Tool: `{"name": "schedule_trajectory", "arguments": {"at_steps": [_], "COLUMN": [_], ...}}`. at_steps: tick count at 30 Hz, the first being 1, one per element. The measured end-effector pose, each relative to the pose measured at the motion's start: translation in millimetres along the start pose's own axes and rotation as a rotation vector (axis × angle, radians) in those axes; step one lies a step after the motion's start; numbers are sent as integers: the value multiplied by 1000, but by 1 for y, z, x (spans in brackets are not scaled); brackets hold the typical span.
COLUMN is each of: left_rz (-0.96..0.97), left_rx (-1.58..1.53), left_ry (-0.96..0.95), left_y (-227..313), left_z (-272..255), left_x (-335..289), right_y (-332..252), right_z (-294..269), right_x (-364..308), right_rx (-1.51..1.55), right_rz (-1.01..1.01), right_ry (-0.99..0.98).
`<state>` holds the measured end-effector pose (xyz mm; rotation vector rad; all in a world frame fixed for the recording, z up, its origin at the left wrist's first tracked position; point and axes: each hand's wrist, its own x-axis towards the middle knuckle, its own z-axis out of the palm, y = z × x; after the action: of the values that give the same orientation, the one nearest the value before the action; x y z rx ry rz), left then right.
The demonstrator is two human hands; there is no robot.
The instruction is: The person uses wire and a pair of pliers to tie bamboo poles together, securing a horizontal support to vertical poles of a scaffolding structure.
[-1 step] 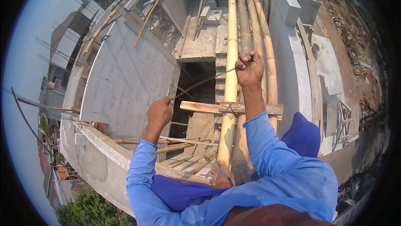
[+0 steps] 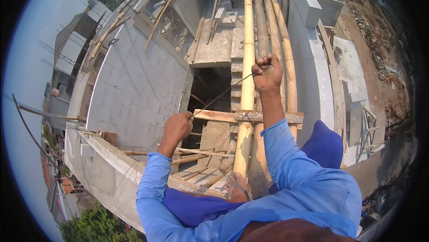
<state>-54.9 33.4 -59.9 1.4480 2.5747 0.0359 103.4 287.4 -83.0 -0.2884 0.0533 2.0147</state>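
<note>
1. The left hand [image 2: 178,128] is curled closed around one end of a dark thin wire [image 2: 223,92], its knuckles turned up
2. The right hand [image 2: 269,73], higher and farther forward, pinches the other end between bent fingers and thumb, in front of the bamboo poles [image 2: 248,40]
3. The wire runs taut and slanting between the two hands, above a dark opening [image 2: 211,85]; it looks like several strands together, though it is too fine to be sure
4. Below the right hand, a wooden crosspiece [image 2: 213,115] lies across the poles, with a crossed tie on it
5. A bare foot [image 2: 237,187] in a thong sandal rests by the near end of the yellow pole
6. A pale block wall [image 2: 129,85] stands left of the opening
</note>
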Motion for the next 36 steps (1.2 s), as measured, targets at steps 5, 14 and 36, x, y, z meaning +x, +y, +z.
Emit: {"name": "schedule_trajectory", "arguments": {"at_steps": [5,14,36], "left_rz": [405,75,35], "left_rx": [-783,52,-1197], "left_ry": [-668,-135,-89], "left_y": [23,-17,-71], "left_z": [-46,7,-54], "left_x": [-20,-8,-53], "right_y": [-25,3,-44], "right_z": [-59,-26,-58], "right_x": [41,20,54], "right_rx": [36,11,6], "right_rz": [112,106,-77], "right_ry": [-81,-150,-93]}}
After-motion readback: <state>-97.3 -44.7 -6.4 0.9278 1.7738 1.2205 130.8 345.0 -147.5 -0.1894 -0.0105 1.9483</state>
